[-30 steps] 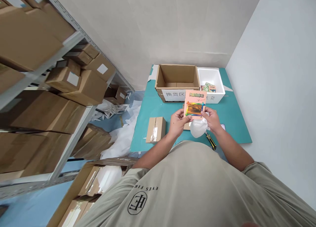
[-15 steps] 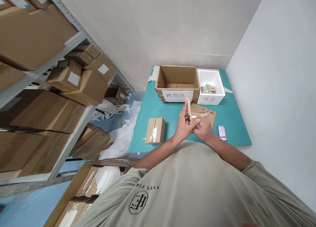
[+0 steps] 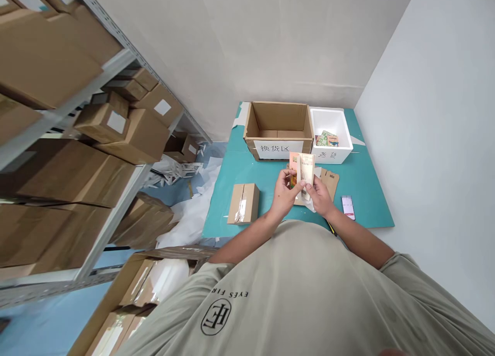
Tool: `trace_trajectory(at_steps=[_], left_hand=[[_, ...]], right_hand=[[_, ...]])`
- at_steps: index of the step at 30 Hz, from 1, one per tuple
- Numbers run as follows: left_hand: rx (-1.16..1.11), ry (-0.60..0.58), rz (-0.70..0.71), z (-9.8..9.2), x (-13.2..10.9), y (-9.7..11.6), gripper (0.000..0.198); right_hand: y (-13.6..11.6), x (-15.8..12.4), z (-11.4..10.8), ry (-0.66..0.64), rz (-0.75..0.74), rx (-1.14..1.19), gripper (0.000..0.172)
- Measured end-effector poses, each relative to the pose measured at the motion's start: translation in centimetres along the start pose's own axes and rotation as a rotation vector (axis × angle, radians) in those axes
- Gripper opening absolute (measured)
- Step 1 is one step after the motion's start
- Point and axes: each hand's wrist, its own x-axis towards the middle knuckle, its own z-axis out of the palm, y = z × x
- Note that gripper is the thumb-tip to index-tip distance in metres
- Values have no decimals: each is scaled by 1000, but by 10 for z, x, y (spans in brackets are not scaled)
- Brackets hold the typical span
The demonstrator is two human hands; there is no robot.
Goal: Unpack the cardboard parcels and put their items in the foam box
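Observation:
My left hand (image 3: 284, 195) and my right hand (image 3: 320, 198) are closed on a small booklet (image 3: 307, 167), held upright above the table. Its left part is orange with a picture; its right part is cream with small print. Both thumbs press on its lower front. Behind it lies a flattened brown carton (image 3: 330, 180), mostly hidden by the hands. Some pale, thin material shows below the right hand; I cannot make out what it is. A taped small carton (image 3: 243, 204) sits to the left of my left hand.
On the teal table (image 3: 270, 178) stand an open cardboard box (image 3: 280, 150) and a white foam box (image 3: 331, 155) with small colourful packs inside. A phone (image 3: 348, 208) lies right. A yellow-black tool (image 3: 331, 228) shows at the near edge. Shelves of cartons (image 3: 131, 131) are at left.
The booklet has turned from edge-on to facing me, its orange and cream parts now visible. My right hand has moved from low beside my left to the booklet's right side.

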Motion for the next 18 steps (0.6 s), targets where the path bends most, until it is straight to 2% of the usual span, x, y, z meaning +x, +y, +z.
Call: trace_trajectory(at_steps=[6, 10, 13, 18], left_hand=[[-147, 76, -134, -11, 3, 8, 75], [-187, -3, -251, -26, 7, 21, 81], [-211, -55, -307, -34, 10, 28, 83], [-223, -65, -325, -39, 13, 31, 84]], right_hand=[[8, 2, -14, 112, 153, 168, 77], [14, 3, -31, 131, 266, 272, 73], [17, 3, -38, 102, 272, 280, 71], [18, 2, -39, 98, 265, 297, 69]])
